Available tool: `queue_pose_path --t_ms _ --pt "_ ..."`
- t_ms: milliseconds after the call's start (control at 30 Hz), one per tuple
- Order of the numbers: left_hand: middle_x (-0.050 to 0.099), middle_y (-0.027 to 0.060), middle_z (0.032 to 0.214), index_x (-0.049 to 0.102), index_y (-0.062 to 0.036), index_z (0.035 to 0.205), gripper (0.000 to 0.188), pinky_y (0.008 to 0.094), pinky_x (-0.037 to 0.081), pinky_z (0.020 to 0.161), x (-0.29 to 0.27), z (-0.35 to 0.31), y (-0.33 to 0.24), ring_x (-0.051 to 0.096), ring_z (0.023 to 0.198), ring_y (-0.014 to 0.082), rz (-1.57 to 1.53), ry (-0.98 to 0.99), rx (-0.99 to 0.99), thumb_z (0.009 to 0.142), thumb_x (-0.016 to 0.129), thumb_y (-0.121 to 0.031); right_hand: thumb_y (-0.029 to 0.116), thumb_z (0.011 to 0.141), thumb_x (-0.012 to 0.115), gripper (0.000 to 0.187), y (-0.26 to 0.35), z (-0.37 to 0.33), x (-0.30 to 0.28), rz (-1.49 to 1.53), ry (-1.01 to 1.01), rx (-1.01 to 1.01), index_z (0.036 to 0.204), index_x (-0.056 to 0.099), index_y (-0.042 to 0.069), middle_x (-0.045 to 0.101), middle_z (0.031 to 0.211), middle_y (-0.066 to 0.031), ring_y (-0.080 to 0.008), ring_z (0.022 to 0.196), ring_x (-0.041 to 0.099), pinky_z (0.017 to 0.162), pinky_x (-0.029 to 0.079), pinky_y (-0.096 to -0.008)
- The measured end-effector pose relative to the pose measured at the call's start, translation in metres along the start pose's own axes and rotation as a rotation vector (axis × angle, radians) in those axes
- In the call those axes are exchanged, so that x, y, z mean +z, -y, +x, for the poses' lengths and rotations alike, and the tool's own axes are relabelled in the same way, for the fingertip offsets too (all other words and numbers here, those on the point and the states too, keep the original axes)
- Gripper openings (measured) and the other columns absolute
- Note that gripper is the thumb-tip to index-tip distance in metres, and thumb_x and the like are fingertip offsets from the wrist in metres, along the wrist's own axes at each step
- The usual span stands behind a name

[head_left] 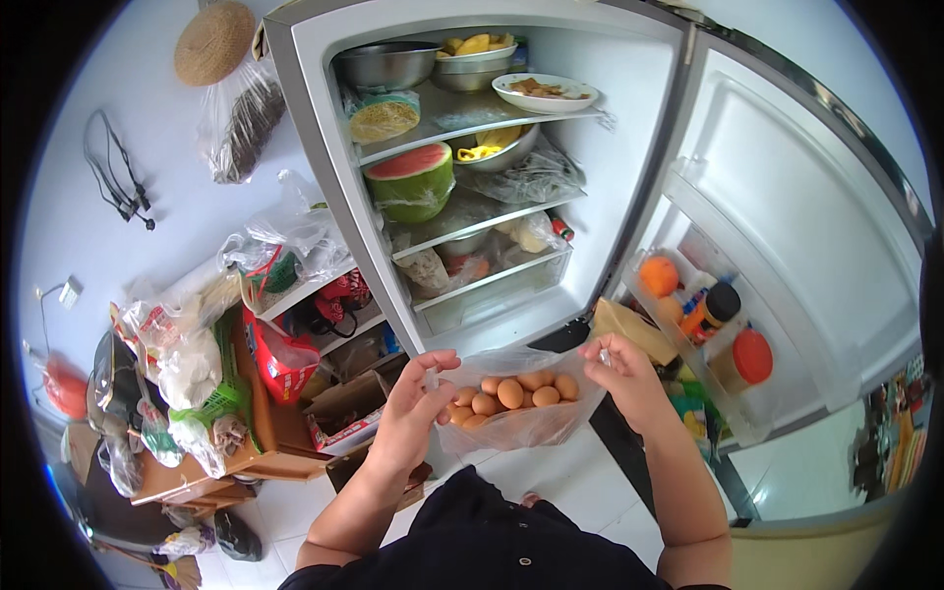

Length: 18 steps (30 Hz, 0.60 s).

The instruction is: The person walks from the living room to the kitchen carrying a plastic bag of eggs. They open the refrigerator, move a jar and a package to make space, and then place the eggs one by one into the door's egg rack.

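Observation:
Between my hands hangs a clear plastic bag [521,433] with several brown eggs [509,393] inside. My left hand [408,408] pinches the bag's left edge, and my right hand [627,379] grips its right edge, so the mouth is spread and the eggs show from above. The bag is held in front of the open fridge [511,329], below its lowest shelf. In the fridge a cut watermelon half [411,187] rests on the middle shelf, and a white plate of food [546,93] sits on the top one.
At right the fridge door [787,206] stands wide, its racks holding an orange [659,275], a dark-lidded jar [716,307] and a red-lidded container [750,357]. Left of the fridge, a wooden cabinet [280,433] is crowded with plastic bags [187,369]. White floor tiles [590,482] lie below.

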<state>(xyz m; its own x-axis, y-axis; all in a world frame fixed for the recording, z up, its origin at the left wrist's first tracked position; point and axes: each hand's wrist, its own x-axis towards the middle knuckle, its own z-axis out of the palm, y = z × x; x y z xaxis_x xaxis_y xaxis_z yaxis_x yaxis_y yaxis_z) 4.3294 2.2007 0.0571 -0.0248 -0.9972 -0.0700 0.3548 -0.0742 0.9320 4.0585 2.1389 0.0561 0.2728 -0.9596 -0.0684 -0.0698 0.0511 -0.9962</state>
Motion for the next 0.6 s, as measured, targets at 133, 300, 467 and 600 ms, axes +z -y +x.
queue_pose_path --t_ms 133,300,467,600 --pt "0.049 0.0032 0.116 0.047 -0.0071 0.12 0.035 0.0193 0.038 0.064 0.001 0.032 0.004 0.048 0.084 0.0075 0.07 -0.052 0.042 0.085 0.05 -0.007 0.013 0.08 0.06 0.012 0.002 0.058 0.001 -0.081 -0.059 -0.133 0.088 0.055 0.006 0.049 0.08 0.0034 -0.0044 0.072 0.043 0.064 0.035 -0.0202" --pt "0.051 0.003 0.11 0.046 -0.0044 0.12 0.033 0.0209 0.038 0.069 -0.007 0.077 0.001 0.049 0.086 0.0072 0.033 -0.009 0.059 0.087 0.051 -0.006 0.016 0.08 0.061 0.013 -0.001 0.121 0.007 -0.022 -0.119 -0.061 0.086 0.057 0.004 0.052 0.077 0.002 -0.0059 0.074 0.046 0.068 0.036 -0.0206" --pt "0.051 0.002 0.094 0.045 -0.0051 0.122 0.036 0.0213 0.038 0.072 -0.012 0.112 0.008 0.047 0.084 0.007 0.008 0.062 0.033 0.087 0.053 -0.006 0.018 0.08 0.06 0.013 -0.002 0.169 0.011 -0.036 -0.131 -0.037 0.084 0.057 0.006 0.058 0.085 -0.0004 -0.0068 0.074 0.049 0.066 0.035 -0.0213" --pt "0.052 0.0009 0.091 0.044 -0.0044 0.122 0.037 0.0219 0.037 0.072 -0.013 0.133 0.012 0.046 0.083 0.0069 0.007 0.036 0.03 0.086 0.054 -0.008 0.02 0.081 0.058 0.013 -0.012 0.205 0.008 -0.067 -0.088 -0.048 0.084 0.058 0.007 0.064 0.092 -0.0025 -0.0068 0.073 0.05 0.062 0.033 -0.021"
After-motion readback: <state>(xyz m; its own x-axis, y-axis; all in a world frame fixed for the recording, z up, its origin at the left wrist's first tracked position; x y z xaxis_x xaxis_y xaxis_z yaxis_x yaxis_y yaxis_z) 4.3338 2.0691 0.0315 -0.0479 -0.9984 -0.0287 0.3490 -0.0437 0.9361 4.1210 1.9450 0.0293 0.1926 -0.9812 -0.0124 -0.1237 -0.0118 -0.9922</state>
